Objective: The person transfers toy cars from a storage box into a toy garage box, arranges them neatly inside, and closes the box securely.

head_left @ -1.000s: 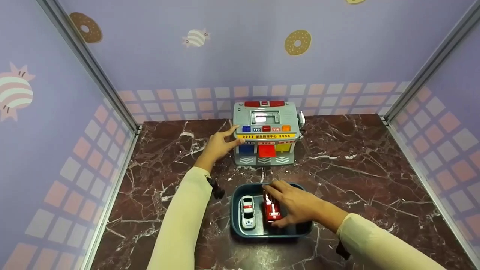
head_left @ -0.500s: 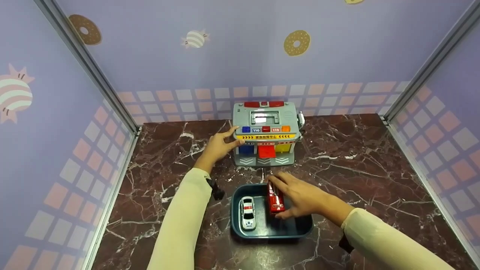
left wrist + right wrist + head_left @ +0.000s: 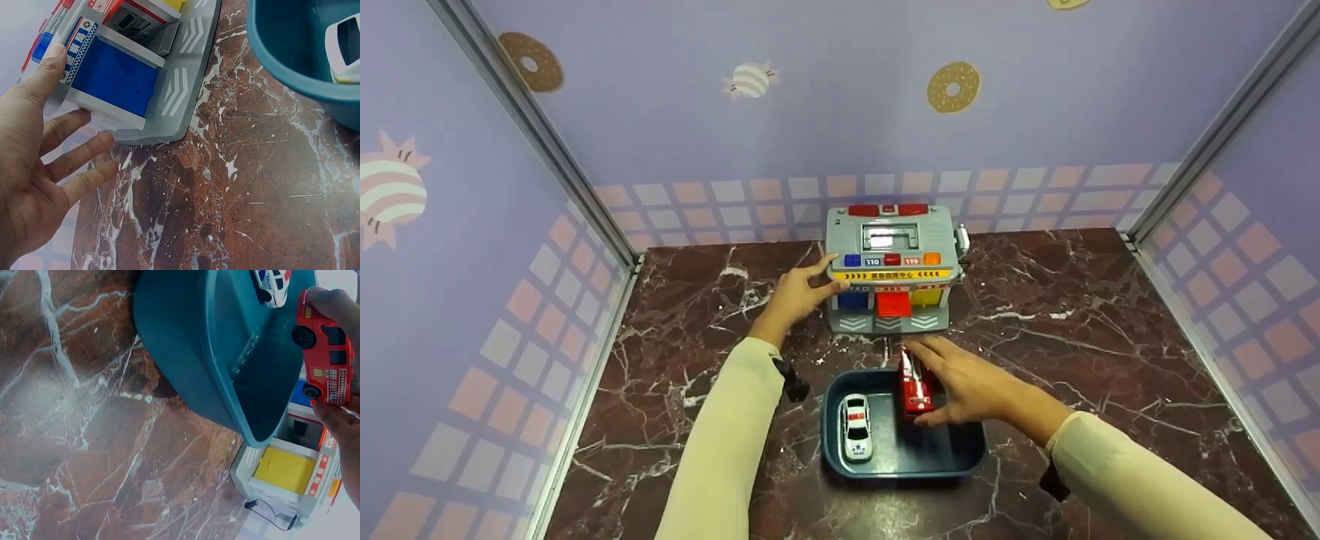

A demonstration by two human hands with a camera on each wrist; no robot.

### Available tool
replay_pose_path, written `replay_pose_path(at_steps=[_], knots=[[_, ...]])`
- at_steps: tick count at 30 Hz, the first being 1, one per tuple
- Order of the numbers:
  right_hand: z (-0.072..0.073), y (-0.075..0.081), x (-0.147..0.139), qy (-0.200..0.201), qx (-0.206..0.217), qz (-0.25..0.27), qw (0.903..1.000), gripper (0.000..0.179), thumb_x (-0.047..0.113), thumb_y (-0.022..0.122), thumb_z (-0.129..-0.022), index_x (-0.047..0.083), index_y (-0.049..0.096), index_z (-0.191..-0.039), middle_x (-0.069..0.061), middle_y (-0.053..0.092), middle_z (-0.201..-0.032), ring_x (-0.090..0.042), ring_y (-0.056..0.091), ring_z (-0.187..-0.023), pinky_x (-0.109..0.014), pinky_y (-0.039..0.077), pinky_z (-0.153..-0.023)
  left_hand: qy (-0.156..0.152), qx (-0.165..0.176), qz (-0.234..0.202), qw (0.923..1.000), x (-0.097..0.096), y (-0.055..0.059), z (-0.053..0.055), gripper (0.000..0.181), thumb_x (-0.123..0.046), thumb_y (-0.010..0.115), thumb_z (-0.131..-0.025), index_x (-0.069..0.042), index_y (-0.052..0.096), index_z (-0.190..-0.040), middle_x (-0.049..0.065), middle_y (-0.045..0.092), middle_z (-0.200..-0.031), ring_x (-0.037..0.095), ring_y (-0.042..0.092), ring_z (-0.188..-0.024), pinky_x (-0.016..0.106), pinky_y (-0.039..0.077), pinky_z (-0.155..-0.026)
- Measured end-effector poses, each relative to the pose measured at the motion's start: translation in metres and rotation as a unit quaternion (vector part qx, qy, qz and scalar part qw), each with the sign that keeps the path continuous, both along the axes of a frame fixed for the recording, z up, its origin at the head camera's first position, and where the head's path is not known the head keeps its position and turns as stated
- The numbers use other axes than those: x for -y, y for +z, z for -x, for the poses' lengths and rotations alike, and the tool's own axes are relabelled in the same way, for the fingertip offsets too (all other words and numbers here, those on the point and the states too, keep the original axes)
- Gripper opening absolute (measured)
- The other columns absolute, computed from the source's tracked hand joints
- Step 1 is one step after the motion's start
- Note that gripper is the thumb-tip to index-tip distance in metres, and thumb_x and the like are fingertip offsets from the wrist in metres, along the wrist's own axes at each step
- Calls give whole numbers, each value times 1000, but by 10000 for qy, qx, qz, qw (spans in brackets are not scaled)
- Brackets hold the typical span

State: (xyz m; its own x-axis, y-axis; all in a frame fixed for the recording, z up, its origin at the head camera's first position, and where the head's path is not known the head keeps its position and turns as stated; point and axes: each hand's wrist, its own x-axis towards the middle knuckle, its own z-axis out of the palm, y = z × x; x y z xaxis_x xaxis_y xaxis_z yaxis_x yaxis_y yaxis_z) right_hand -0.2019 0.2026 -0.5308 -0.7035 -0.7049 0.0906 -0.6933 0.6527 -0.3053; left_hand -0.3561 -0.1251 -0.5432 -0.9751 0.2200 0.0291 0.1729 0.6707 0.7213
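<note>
A grey toy garage [image 3: 889,270], marked 110 and 119, stands at the back of the table. Its blue door is down and a red flap sticks out in the middle. My left hand [image 3: 799,292] touches the garage's left side with thumb and forefinger; its other fingers extend loosely in the left wrist view. My right hand [image 3: 967,382] grips a red toy fire truck [image 3: 326,354] from above, fingers at one end and thumb at the other. The truck is raised over the far edge of a dark teal tray [image 3: 904,475]. A white toy police car [image 3: 856,427] sits inside the tray.
The table has a dark red marbled top [image 3: 1080,360]. Patterned lilac walls [image 3: 855,112] enclose it at the back and sides. At the garage's right side are a small white part [image 3: 962,238] and a short black cord [image 3: 270,512].
My right hand has lifted the fire truck from the tray's floor and carried it away from me, toward the garage. My left hand stays at the garage.
</note>
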Motion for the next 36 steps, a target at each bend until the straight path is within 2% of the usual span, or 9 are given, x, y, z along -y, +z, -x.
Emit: replay_pose_path(at_steps=[8, 17, 22, 25, 30, 36], knots=[[8, 0, -4, -92, -52, 120, 9999, 116, 56, 98, -78, 3, 43, -166, -22, 55, -157, -37, 61, -142, -55, 53, -119, -23, 217, -94, 9997, -1, 2, 0, 74, -63, 78, -98, -40, 53, -164, 20, 50, -169, 44, 48, -158, 58, 41, -129], [14, 0, -7, -246, 121, 293, 9992, 114, 51, 100, -78, 5, 44, -166, -20, 52, -154, -33, 66, -127, -52, 57, -113, 24, 176, -150, 9997, 0, -2, 0, 74, -64, 79, -96, -41, 55, -162, 22, 52, -167, 44, 50, -156, 58, 43, -128], [17, 0, -9, -486, 312, 293, 9979, 120, 52, 99, -77, 4, 39, -169, -25, 49, -159, -42, 65, -134, -59, 54, -117, 41, 138, -111, 9998, 0, -3, 0, 74, -65, 79, -96, -42, 55, -162, 21, 53, -167, 44, 51, -155, 58, 43, -127], [20, 0, -10, -507, 312, 357, 9976, 119, 50, 101, -76, 2, 40, -167, -25, 50, -159, -43, 65, -135, -60, 53, -118, 51, 137, -128, 9998, 0, -4, 0, 75, -64, 79, -96, -41, 55, -163, 21, 53, -167, 44, 51, -155, 57, 43, -128], [24, -2, -13, -379, 138, 576, 9975, 114, 46, 103, -75, 1, 45, -162, -20, 53, -154, -37, 70, -125, -55, 57, -113, 52, 145, -139, 9998, 0, -3, 0, 74, -64, 79, -96, -41, 55, -163, 21, 52, -167, 43, 51, -156, 57, 43, -128], [29, 0, -16, -463, 124, 627, 9969, 114, 49, 101, -75, 1, 46, -162, -18, 54, -153, -35, 69, -125, -56, 57, -113, 31, 100, -174, 9998, -1, -2, -1, 75, -63, 79, -97, -39, 55, -163, 20, 54, -166, 41, 53, -155, 57, 45, -127]])
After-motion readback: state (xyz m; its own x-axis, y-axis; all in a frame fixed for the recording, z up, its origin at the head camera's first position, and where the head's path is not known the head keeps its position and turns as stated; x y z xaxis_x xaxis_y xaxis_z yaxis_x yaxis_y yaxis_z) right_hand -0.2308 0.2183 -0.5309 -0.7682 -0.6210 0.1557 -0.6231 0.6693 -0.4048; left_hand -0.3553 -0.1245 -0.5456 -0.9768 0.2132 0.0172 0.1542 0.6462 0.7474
